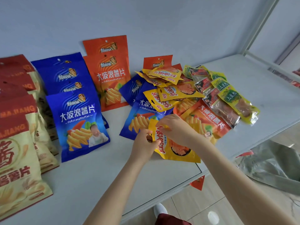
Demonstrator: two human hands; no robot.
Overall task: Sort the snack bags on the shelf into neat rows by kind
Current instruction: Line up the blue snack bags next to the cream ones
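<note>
A yellow snack bag (174,149) lies at the front of a mixed pile on the white shelf (97,172). My left hand (143,146) grips its left edge and my right hand (177,129) pinches its top. Behind it the pile holds more yellow bags (168,92), blue chip bags (139,117), an orange chip bag (209,119) and small green-yellow packets (230,95). On the left stand sorted rows: blue bags (78,119), orange bags (110,78) and red-and-cream bags (17,159).
The shelf's front edge (162,194) runs diagonally below my arms, with floor and a white shoe (159,209) beneath. A metal upright (259,26) stands at the right rear. The wall is close behind the standing bags.
</note>
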